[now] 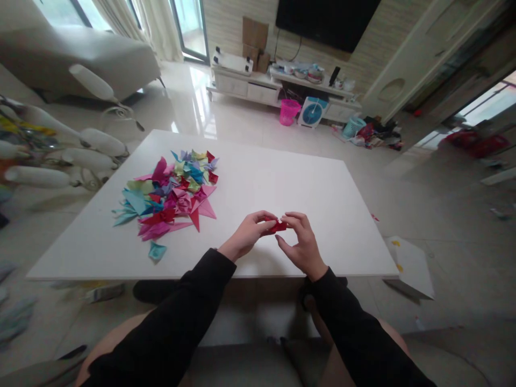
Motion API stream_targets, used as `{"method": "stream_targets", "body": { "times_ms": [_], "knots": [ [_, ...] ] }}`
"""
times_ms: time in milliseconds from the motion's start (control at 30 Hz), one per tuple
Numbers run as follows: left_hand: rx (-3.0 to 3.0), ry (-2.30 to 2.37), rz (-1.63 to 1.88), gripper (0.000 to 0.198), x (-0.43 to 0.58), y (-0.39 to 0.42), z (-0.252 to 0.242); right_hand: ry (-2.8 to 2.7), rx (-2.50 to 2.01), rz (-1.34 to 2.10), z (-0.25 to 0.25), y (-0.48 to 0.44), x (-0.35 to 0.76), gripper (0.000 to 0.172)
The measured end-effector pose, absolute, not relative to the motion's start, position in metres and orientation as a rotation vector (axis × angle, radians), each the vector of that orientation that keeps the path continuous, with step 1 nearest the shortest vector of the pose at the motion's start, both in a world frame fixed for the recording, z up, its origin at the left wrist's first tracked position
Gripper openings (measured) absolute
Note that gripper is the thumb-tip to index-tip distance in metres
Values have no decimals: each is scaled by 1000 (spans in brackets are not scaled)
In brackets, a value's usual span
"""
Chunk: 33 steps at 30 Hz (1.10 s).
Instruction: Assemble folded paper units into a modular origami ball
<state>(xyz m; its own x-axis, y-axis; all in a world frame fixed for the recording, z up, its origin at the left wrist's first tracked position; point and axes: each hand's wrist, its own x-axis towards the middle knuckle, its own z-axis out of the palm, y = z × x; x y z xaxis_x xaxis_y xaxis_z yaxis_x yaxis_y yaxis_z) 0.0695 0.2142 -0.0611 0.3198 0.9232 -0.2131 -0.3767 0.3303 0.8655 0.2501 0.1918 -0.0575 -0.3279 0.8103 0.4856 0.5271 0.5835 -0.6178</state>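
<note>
Over the front part of the white table [306, 183], a small piece of folded red paper [279, 227] is pinched in my left hand [252, 231], between thumb and fingers. My right hand [300, 244] is at the paper's right side, thumb and fingers apart, with its fingertips close to or touching the edge. The exact folds are too small and blurred to make out. To the left lies a heap of colourful origami pieces [177, 196] in pink, red, blue, green and purple. A single teal folded paper piece [156, 251] sits apart, nearer the front edge.
A white box [411, 266] stands on the floor at the table's right. Across the room are a low cabinet [264, 91], a pink basket [288, 112] and a blue-and-white fan [312, 112]. A metal rack with white padded arms [97, 142] is at the left.
</note>
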Motion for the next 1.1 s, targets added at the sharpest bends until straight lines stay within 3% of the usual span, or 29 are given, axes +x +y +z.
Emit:
{"method": "stream_targets", "body": {
  "times_ms": [100, 300, 567, 733, 900, 1100],
  "knots": [
    [865, 881, 1001, 27, 74, 217, -65, -1840, -1135, 621, -56, 196, 259, 36],
    [1062, 1024, 1011, 28, 73, 217, -76, -1741, -1205, 808, -68, 204, 268, 13],
    [1287, 1103, 936, 25, 69, 214, -79, -1814, -1179, 848, -78, 202, 266, 12],
    [1214, 1217, 897, 46, 66, 212, -82, -1920, -1215, 768, -86, 212, 277, 7],
    [1509, 1449, 683, 28, 56, 208, -94, -2168, -1305, 682, -108, 221, 298, 13],
    [1748, 1504, 373, 30, 47, 199, -110, -2248, -1348, 722, -135, 221, 301, 16]
  ]
}}
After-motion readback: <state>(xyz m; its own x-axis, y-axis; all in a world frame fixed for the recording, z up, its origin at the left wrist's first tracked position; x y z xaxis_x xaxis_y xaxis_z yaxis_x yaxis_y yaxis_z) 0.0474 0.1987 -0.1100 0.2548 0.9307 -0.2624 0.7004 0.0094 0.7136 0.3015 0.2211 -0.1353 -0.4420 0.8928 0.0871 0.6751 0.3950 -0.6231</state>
